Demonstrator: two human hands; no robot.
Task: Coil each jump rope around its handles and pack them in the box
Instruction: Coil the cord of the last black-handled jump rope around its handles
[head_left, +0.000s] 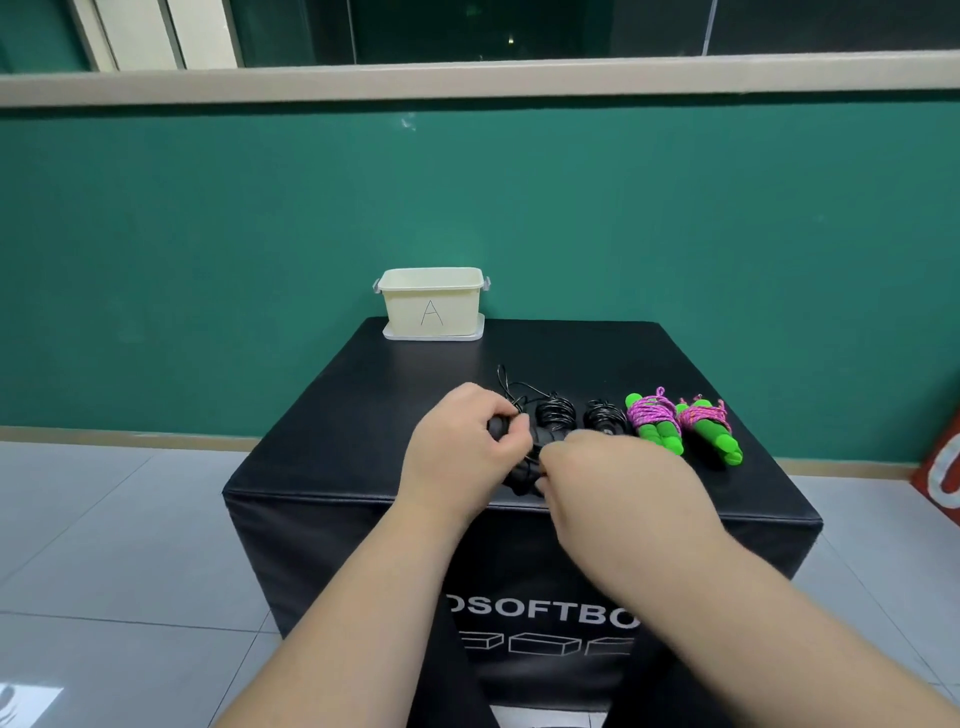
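Winding the loose black cord (511, 387) tight, turn beside turn, looks the best way. In front of the box (431, 306), on the desk (571, 353), the left hand (457, 447) grips the black handles (521, 470) and the right hand (608, 467) fingers seem to pinch the cord. Further right lie two coiled black ropes (556, 413) and two pink-and-green ropes (652, 415).

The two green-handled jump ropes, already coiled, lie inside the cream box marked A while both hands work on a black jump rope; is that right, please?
Not quite: the head view shows the coiled green-handled jump ropes lying on the black padded block, not in the cream box. The left hand and right hand do work on a black jump rope.
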